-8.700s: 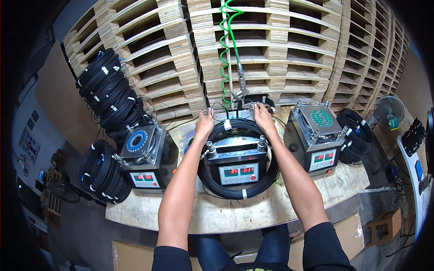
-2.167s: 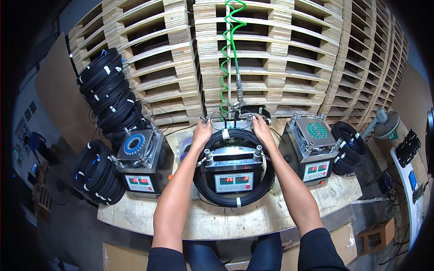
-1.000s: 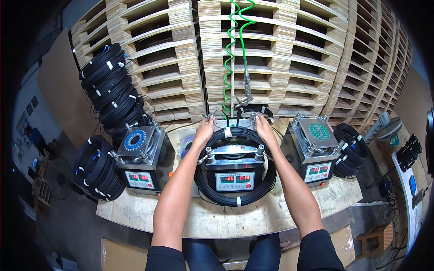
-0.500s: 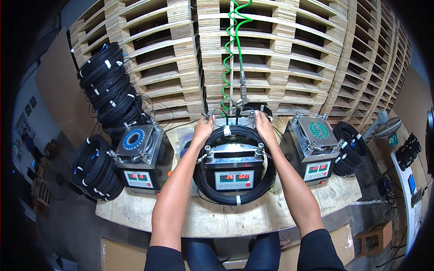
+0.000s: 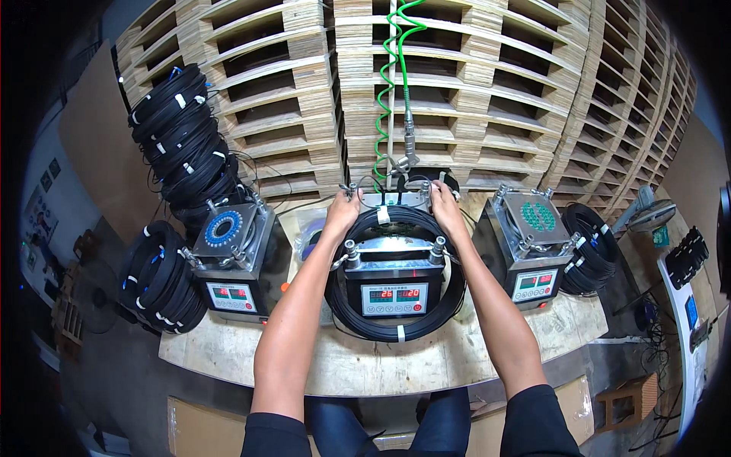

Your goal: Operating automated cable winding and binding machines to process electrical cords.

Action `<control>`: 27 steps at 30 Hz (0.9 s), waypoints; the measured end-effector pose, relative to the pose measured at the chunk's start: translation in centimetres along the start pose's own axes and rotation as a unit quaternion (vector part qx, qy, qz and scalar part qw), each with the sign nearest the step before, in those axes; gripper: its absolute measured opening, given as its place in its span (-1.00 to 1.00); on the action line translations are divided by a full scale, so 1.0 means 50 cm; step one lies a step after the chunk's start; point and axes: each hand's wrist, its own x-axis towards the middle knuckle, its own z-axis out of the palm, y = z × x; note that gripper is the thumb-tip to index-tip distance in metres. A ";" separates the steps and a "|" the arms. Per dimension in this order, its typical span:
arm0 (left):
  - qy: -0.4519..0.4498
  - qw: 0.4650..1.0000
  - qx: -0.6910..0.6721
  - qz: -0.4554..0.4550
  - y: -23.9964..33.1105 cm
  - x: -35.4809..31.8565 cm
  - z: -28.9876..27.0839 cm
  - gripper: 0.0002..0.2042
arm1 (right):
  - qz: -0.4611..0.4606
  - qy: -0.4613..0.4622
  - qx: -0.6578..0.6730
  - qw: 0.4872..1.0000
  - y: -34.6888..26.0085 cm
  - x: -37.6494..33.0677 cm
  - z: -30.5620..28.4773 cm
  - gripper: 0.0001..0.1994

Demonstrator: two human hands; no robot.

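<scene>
In the middle of the bench stands a bench machine with a red digital display. A coil of black cable hangs around it, tied with white bands. My left hand is closed around a metal corner post at the machine's far left. At its far right, my right hand is closed on the matching post. Between my hands lies the metal top plate, with thin black cables rising from it. The fingertips are partly hidden behind the posts.
Similar machines stand at left and right, with rings of blue and green pieces on top. Black cable coils are stacked at the far left; more coils lie at right. A green air hose hangs before wooden pallets.
The displays on the machines read differently. Both hands stay at the rear posts of the middle machine with only a slight shift of the fingers, and the whole view has moved a little.
</scene>
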 end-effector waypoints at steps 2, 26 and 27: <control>-0.005 1.000 -0.006 0.004 -0.002 0.004 0.005 -0.13 | 0.013 -0.005 0.003 1.000 0.005 0.002 0.000 -0.41; -0.015 0.998 -0.045 0.038 -0.021 0.025 0.025 -0.22 | 0.035 -0.004 -0.005 0.999 0.040 0.025 0.003 -0.44; -0.014 0.998 -0.042 0.034 -0.032 0.029 0.024 -0.22 | 0.020 -0.005 -0.022 1.000 0.034 0.020 0.001 -0.44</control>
